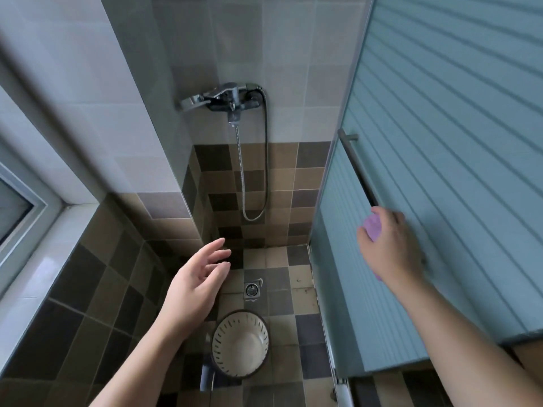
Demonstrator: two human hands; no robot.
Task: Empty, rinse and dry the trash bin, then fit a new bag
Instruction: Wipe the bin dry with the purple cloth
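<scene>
Two hands: we reach both of ours into a tiled shower stall, seen from above.
Glass door: we see the frosted, striped shower door [440, 171] filling the right side, with a dark bar handle [357, 163] running down its near edge.
Walls: we face pale tiles [282, 54] above and brown and dark chequered tiles lower down; a window frame [26, 207] sits at the far left.
Floor: we look down on the chequered floor [296, 277], where the bin and the drain sit.
Trash bin: we find the round cream trash bin [240, 345] standing upright on the floor at lower centre, mouth up, slots around its wall, no bag in it and nothing inside that we can see; it lies just below our left wrist in the view and apart from both hands.
Left hand: our left hand [195, 284] hovers over the floor, fingers straight and loosely spread, holding nothing, well above the bin.
Right hand: our right hand [390, 245] is curled around a purple cloth [372, 227], bunched in the grip, close by the lower end of the door handle; we cannot tell whether it touches the glass.
Tap: we see the chrome shower mixer [226, 96] on the back wall, its hose [266, 160] looping down beneath it.
Drain: we note the small square floor drain [251, 290] just beyond the bin, between it and the back wall.
</scene>
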